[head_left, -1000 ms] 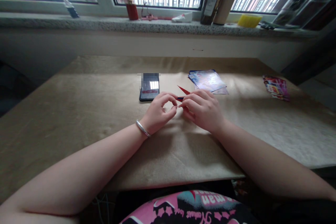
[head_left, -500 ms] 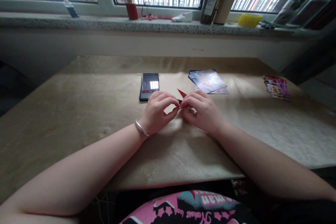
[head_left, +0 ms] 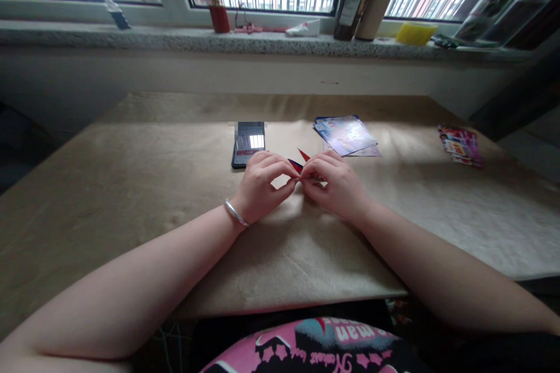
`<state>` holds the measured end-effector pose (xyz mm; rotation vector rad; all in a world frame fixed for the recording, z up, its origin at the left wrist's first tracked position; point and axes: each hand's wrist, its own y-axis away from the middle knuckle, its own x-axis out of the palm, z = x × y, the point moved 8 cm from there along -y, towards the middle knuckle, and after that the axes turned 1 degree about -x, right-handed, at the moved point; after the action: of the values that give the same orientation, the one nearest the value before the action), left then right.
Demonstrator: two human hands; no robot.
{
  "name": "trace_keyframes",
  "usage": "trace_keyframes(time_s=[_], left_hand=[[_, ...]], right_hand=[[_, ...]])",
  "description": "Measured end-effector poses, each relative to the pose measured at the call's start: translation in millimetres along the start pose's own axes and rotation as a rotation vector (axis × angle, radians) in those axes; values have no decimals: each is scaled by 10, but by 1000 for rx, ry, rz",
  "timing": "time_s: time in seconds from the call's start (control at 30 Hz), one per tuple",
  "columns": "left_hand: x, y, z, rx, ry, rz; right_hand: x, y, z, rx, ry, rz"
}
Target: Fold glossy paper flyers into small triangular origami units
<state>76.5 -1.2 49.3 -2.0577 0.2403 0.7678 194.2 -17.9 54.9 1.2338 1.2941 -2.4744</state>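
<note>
Between my two hands is a small folded piece of paper, red with dark parts, its pointed ends sticking up past my fingers. My left hand, a silver bangle at its wrist, pinches the near edge between thumb and forefinger. From the other side my right hand grips the same paper, fingertips touching those of the left. Most of the paper is hidden by the right fingers. Just beyond my left hand a dark phone lies on the table, its screen reflecting light.
Several shiny printed sheets lie in a stack beyond my right hand. A fan of colourful cards rests at the table's right. On the stone windowsill stand a red container, a dark-filled jar and a yellow block.
The folded paper has shifted and turned slightly between my fingers, so a dark-and-red point now shows near the left fingertips. Both hands stay nearly in place.
</note>
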Motion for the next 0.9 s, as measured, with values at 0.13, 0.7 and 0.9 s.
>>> trace_keyframes(time_s=[0.13, 0.7, 0.9], left_hand=[[3, -3, -4, -8, 4, 3], [-18, 11, 8, -76, -7, 27], [-99, 39, 162, -193, 92, -83]], right_hand=[[31, 8, -31, 15, -21, 11], [8, 2, -76, 81, -107, -16], [-35, 20, -157, 117, -81, -25]])
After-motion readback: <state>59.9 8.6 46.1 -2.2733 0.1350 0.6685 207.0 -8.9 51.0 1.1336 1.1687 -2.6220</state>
